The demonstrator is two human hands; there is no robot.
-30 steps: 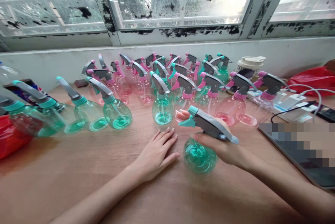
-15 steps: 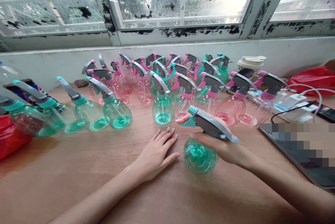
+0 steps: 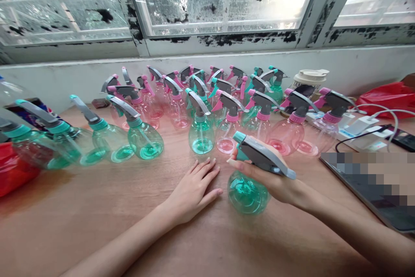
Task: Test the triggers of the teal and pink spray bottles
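Hands apart: left hand [image 3: 191, 192] flat on table [image 3: 97, 229], right hand [image 3: 269, 179] clamped round spray bottle [image 3: 247, 194], just in front of rows of bottles [image 3: 201, 138]. Bottle likely light, thin-walled, slick; best gripped at neck under trigger head [image 3: 262, 156].

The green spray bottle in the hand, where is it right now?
In the head view, the green spray bottle is gripped by the right hand, in front of the rows of bottles, just right of the left hand lying on the wooden table.
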